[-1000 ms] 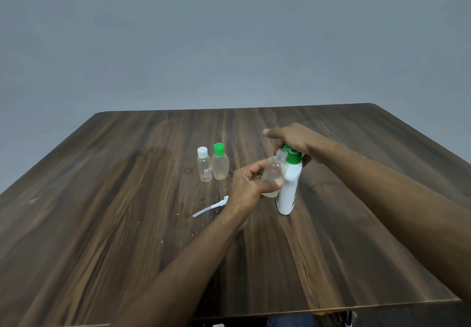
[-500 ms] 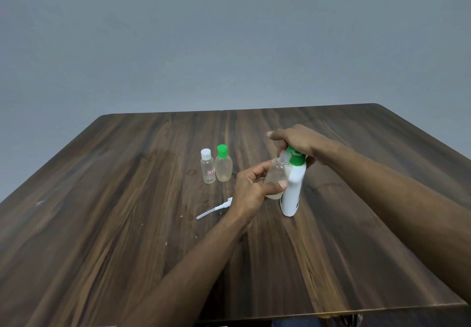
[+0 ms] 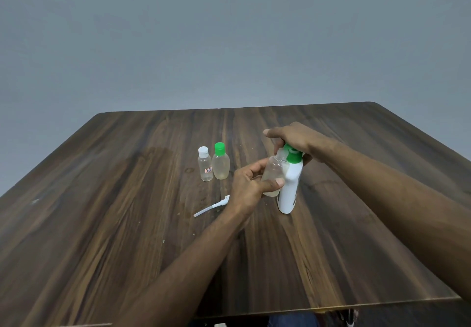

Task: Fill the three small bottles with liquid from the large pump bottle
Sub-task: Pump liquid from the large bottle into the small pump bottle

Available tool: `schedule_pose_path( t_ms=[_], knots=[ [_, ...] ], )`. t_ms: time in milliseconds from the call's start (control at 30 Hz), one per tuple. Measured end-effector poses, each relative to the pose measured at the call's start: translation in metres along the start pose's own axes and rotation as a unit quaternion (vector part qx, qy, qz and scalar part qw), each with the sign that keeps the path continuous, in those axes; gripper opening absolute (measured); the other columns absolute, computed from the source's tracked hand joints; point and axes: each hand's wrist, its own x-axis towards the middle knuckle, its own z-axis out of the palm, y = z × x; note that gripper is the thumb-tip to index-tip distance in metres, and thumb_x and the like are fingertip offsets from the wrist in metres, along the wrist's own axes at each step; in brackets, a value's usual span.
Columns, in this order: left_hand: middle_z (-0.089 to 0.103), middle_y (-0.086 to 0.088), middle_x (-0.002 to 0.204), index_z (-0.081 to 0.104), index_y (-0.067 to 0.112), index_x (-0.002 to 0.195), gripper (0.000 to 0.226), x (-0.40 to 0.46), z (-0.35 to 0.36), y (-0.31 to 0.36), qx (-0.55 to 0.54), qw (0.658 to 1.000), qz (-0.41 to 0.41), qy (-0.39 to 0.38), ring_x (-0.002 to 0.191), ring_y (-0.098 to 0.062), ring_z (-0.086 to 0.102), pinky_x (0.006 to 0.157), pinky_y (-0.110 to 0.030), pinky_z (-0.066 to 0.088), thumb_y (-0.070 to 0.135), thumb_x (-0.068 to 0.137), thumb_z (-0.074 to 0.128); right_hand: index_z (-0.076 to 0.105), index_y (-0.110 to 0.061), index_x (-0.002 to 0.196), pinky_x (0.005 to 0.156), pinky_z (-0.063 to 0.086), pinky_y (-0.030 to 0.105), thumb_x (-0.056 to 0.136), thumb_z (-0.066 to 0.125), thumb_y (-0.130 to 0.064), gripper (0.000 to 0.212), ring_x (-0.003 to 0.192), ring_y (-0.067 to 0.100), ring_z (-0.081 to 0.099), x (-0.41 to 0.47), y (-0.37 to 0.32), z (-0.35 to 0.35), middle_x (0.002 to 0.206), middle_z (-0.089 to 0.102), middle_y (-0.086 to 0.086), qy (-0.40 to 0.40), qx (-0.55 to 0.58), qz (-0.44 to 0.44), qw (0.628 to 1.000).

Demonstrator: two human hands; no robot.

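Bottles number four on the bench (image 3: 127,224): three small ones and one pump bottle (image 3: 289,189). Two small bottles stand upright just beside each other near the middle of the bench. One has a white cap (image 3: 205,165) and clear walls with a small label; the other has a green cap (image 3: 220,162) and holds pale yellowish liquid. Both are closed.

The third small bottle (image 3: 274,174) is open and has no cap. The left hand (image 3: 251,185) holds it off the bench, with the thumb across its front and the fingers curled behind. It has some pale liquid at the bottom. Its neck is just under the nozzle of the pump bottle, perhaps touching it; the view is too small here to be sure.

The pump bottle is white with a green pump head (image 3: 293,157). It stands on the bench a little tilted, right of the open bottle and touching it. The right hand (image 3: 293,139) lies over the pump head with fingers curled around it and presses on top.

One white pump tube (image 3: 210,207) lies flat on the bench, left of the left wrist and in front of the two closed bottles. A few small drops or specks show on the wood near it.
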Motion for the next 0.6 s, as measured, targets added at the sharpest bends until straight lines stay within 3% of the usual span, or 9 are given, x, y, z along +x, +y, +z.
schedule_pose_path(
  t_ms=[200, 433, 600],
  knots=[
    [0.072, 0.006, 0.084, 0.065, 0.009, 0.115, 0.045, -0.0011, 0.0007, 0.0010, -0.002, 1.000, 0.001, -0.003, 0.075, -0.002, 0.066, 0.061, -0.018, 0.051, -0.010, 0.075, 0.068, 0.070, -0.010, 0.082, 0.069, 0.054, 0.036, 0.086, 0.059, -0.071, 0.062, 0.070, 0.027, 0.068, -0.0036, -0.0038, -0.0045, 0.079, 0.073, 0.007, -0.022, 0.008, 0.009, 1.000],
    [0.072, 0.007, 0.084, 0.065, 0.010, 0.115, 0.045, -0.0001, 0.0001, 0.0011, -0.004, 1.000, -0.001, -0.003, 0.075, -0.002, 0.065, 0.060, -0.017, 0.051, -0.010, 0.075, 0.068, 0.065, -0.009, 0.078, 0.068, 0.053, 0.036, 0.092, 0.061, -0.053, 0.046, 0.063, 0.026, 0.064, 0.0005, -0.0010, -0.0006, 0.073, 0.069, 0.007, -0.008, -0.012, 0.001, 1.000],
    [0.071, -0.001, 0.093, 0.065, 0.010, 0.115, 0.045, 0.0007, 0.0001, 0.0001, 0.001, 1.000, 0.003, 0.003, 0.078, -0.004, 0.065, 0.061, -0.018, 0.051, -0.010, 0.075, 0.068, 0.067, -0.011, 0.081, 0.072, 0.054, 0.037, 0.087, 0.059, -0.069, 0.059, 0.072, 0.026, 0.067, -0.0057, -0.0039, -0.0050, 0.081, 0.073, 0.007, -0.029, 0.007, 0.005, 1.000]
  ],
)
